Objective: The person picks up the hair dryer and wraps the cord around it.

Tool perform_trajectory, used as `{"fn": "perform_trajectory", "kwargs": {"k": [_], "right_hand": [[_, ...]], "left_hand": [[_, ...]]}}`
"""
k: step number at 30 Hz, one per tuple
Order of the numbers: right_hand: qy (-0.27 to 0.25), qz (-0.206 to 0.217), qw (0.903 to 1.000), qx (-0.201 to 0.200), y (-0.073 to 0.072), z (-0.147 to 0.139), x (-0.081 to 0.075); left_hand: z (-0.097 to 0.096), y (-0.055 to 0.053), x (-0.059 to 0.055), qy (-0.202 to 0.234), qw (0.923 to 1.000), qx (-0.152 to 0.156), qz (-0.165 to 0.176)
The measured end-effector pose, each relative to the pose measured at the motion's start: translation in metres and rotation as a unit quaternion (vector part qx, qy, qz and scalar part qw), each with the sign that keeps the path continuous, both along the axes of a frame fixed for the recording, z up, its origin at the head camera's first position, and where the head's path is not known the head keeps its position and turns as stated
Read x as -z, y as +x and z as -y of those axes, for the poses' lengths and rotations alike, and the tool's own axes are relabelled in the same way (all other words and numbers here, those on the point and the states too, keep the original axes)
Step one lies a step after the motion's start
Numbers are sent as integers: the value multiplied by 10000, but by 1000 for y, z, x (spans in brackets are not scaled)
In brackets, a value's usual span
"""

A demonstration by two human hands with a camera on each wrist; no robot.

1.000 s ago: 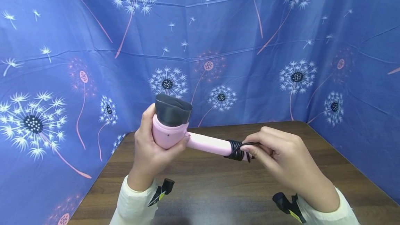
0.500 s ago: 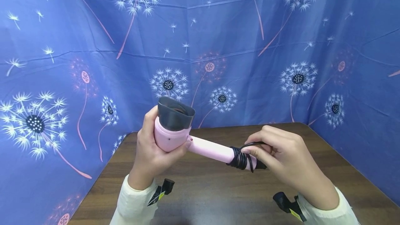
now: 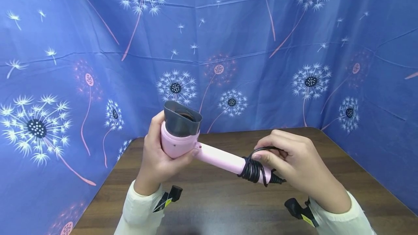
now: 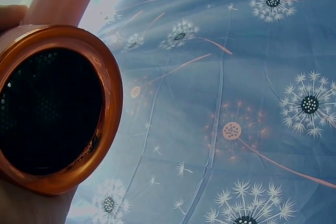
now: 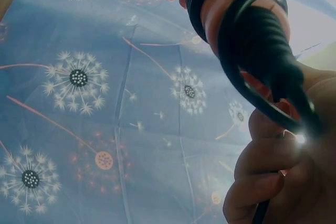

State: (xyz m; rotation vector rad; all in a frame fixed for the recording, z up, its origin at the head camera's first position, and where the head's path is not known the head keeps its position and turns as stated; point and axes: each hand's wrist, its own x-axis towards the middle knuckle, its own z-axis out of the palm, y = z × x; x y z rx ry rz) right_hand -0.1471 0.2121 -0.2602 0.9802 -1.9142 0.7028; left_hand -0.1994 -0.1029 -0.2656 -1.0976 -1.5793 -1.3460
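Note:
A pink hair dryer [image 3: 220, 158] with a dark nozzle [image 3: 183, 120] is held up above the table, its handle slanting down to the right. My left hand [image 3: 160, 159] grips the dryer's head from the left, thumb across its lower front. Black cord [image 3: 251, 169] is wound in several turns around the handle's lower end. My right hand [image 3: 290, 155] pinches a loop of that cord just right of the handle. In the left wrist view the dryer's copper-coloured rear ring [image 4: 113, 98] shows; in the right wrist view the cord [image 5: 236, 72] runs down into curled fingers [image 5: 257, 192].
Beneath both hands lies a brown wood-grain table [image 3: 225, 202]. A blue cloth with dandelion print [image 3: 209, 28] hangs behind it and along both sides. Each wrist wears a black camera mount, one on the left sleeve [image 3: 140, 206].
The handle's lower end has swung down and slightly right, away from my right fingers. The cord loop between handle and right hand has widened, and the black cord sleeve at the handle's end now shows.

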Motion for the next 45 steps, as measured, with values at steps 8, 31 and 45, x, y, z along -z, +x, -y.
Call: {"fn": "perform_trajectory", "kwargs": {"k": [8,31,45], "right_hand": [[-51,77,9998,-202,1,-2,-1],[91,30,9976,-690,-8,-5,2],[141,-161,9997,-129,-18,-5,5]], "left_hand": [[3,-3,0,-1,9996,275,13],[5,0,1,338,9943,937,377],[6,0,-1,547,9949,845,72]]}}
